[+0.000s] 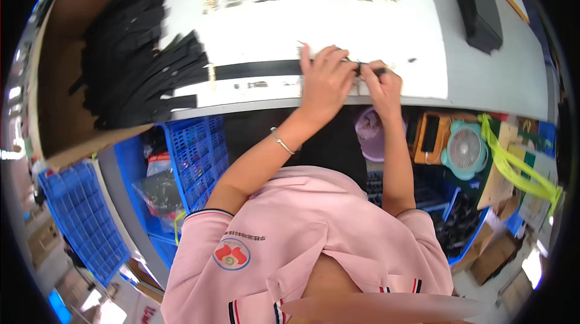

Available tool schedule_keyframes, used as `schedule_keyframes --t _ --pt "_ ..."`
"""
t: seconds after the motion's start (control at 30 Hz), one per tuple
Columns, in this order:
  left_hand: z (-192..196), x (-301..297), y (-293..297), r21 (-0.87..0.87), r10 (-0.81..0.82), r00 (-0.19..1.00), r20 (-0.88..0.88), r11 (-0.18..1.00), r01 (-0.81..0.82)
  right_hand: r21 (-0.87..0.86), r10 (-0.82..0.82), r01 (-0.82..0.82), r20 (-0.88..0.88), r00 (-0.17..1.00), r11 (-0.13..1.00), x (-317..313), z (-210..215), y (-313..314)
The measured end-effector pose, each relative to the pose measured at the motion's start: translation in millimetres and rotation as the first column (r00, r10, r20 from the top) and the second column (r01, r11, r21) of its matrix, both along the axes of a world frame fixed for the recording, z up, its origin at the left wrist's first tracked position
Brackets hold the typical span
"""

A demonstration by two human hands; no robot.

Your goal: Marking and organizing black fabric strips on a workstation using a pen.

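A long black strap lies across the white sheet on the table. My left hand rests flat on the strap's right end, fingers spread over it. My right hand pinches the strap's tip beside a small black piece near the sheet's front edge. A thin bracelet circles my left wrist. Both forearms rise from my pink shirt.
A heap of black straps fills a cardboard box at the left. A black box stands at the far right. Under the table are blue crates, a purple tub, a small green fan and yellow tape.
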State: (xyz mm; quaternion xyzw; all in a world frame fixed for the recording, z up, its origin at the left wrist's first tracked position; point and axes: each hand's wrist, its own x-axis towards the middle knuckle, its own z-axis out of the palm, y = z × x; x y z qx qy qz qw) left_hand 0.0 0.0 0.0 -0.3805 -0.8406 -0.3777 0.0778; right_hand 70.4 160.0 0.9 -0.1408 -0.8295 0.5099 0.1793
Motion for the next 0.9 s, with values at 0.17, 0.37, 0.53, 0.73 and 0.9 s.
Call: schedule_keyframes --t 0.17,0.37,0.53,0.73,0.9 --pt "16.6 27.7 -22.7 -0.078 0.1 0.994 0.047 0.992 -0.096 -0.234 -0.168 0.145 -0.081 0.982 0.961 15.8 3.4 1.7" --pt "12.6 -26.6 -21.8 -0.138 0.029 0.999 -0.014 0.99 -0.031 -0.303 -0.282 0.221 -0.175 0.943 0.927 3.3 -5.7 -8.9" --pt "3.3 -71.7 -13.8 0.027 0.017 1.0 0.009 0.999 -0.017 -0.269 -0.284 0.254 -0.08 0.955 0.929 2.0 -2.2 -4.2" --pt "11.9 -93.8 -136.8 -0.068 0.281 0.943 -0.179 0.952 -0.297 -0.215 -0.25 0.229 -0.077 0.965 0.949 -2.0 -4.0 -6.8" --pt "4.4 -120.3 -243.0 -0.168 0.415 0.866 -0.278 0.867 -0.47 -0.229 -0.244 0.202 -0.173 0.954 0.952 -4.8 -2.8 -11.8"
